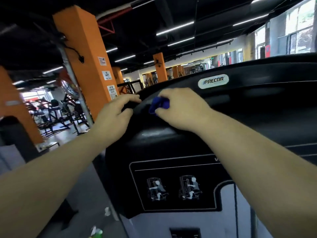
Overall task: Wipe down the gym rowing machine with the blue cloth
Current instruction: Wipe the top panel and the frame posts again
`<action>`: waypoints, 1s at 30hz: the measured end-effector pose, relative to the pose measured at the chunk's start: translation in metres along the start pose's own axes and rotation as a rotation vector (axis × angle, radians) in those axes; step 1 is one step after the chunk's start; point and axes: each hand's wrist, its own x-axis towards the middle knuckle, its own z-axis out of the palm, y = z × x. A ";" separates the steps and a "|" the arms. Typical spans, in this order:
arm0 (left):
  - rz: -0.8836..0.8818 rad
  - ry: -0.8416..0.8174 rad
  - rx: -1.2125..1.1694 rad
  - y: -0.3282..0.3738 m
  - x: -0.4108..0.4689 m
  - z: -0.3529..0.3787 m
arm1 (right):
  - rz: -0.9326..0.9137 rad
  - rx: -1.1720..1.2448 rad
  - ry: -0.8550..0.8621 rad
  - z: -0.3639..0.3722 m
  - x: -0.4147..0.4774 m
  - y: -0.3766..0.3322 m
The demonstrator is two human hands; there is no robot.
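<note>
Head view: right hand [181, 109] pinches the bunched blue cloth [159, 104], soft and crumpled, against the machine [257, 109], on its smooth, curved black cover below the oval badge [213, 81]. Just beside it, left hand [116, 115] curls over the cover's left rim. Most of the cover runs rightward from the cloth, likely the right hand's sweep

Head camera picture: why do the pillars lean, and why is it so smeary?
Head view: the wide-angle lens tilts the orange pillar and bends the ceiling light strips; motion blur smears the far equipment and softens the blue cloth in the right hand; the windows blow out white; the Precor badge on the rowing machine reads fairly sharp.
</note>
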 end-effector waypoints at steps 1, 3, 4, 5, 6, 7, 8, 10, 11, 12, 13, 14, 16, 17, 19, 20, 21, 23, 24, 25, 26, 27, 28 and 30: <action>-0.035 0.018 -0.062 -0.001 0.000 -0.001 | -0.111 0.036 -0.011 0.007 -0.005 -0.014; -0.040 0.016 -0.118 -0.004 0.002 -0.002 | -0.248 0.042 -0.075 0.009 -0.014 -0.023; -0.039 0.010 -0.123 -0.005 0.002 -0.002 | -0.250 0.023 -0.101 0.003 -0.015 -0.016; -0.043 0.006 -0.134 -0.005 0.001 -0.001 | -0.210 -0.003 -0.104 -0.004 -0.013 -0.005; -0.055 0.009 -0.150 -0.003 0.001 -0.002 | -0.118 -0.031 -0.084 -0.012 -0.008 0.007; -0.069 0.024 -0.169 -0.003 0.002 -0.002 | 0.009 -0.078 -0.048 -0.018 -0.001 0.018; -0.088 0.044 -0.185 -0.002 0.001 -0.002 | 0.127 -0.148 -0.032 -0.019 0.007 0.024; -0.125 0.088 -0.233 -0.001 0.000 -0.002 | 0.148 -0.282 -0.065 -0.006 0.017 0.011; -0.145 0.107 -0.261 -0.002 0.000 -0.002 | 0.103 -0.289 -0.113 0.004 0.016 -0.003; -0.165 0.124 -0.289 -0.001 -0.001 -0.002 | 0.046 -0.253 -0.142 0.011 0.012 -0.015; -0.176 0.144 -0.323 -0.001 -0.002 -0.003 | -0.021 -0.204 -0.141 0.014 0.006 -0.021; -0.177 0.162 -0.355 -0.001 -0.003 -0.004 | -0.091 -0.142 -0.128 0.011 -0.002 -0.022; -0.177 0.175 -0.403 -0.002 -0.004 -0.005 | -0.158 -0.001 -0.141 -0.002 -0.016 -0.016; -0.181 0.173 -0.427 -0.003 -0.003 -0.005 | -0.150 0.025 -0.142 -0.006 -0.018 -0.013; -0.189 0.168 -0.464 -0.006 -0.002 -0.006 | -0.090 -0.050 -0.091 -0.001 -0.010 -0.013; -0.185 0.164 -0.470 -0.007 -0.002 -0.006 | -0.064 -0.113 -0.057 0.007 -0.003 -0.020; -0.178 0.162 -0.470 -0.007 -0.001 -0.006 | -0.050 -0.148 -0.036 0.015 0.000 -0.031; -0.157 0.163 -0.449 -0.009 -0.002 -0.005 | -0.095 -0.158 -0.015 0.029 -0.002 -0.052; -0.140 0.153 -0.422 -0.009 -0.001 -0.004 | -0.160 -0.147 -0.005 0.034 -0.008 -0.056; -0.120 0.135 -0.377 -0.009 -0.001 -0.004 | -0.242 -0.130 -0.005 0.034 -0.017 -0.057; -0.094 0.118 -0.300 -0.009 -0.001 -0.004 | -0.313 -0.107 -0.030 0.028 -0.028 -0.056; -0.058 0.096 -0.197 -0.009 -0.001 -0.004 | -0.345 -0.081 -0.063 0.017 -0.034 -0.051; -0.010 0.066 -0.087 -0.008 -0.001 -0.004 | -0.328 -0.062 -0.061 0.006 -0.035 -0.039; 0.097 -0.001 0.107 0.000 -0.002 -0.004 | -0.116 -0.104 -0.020 -0.015 -0.027 0.001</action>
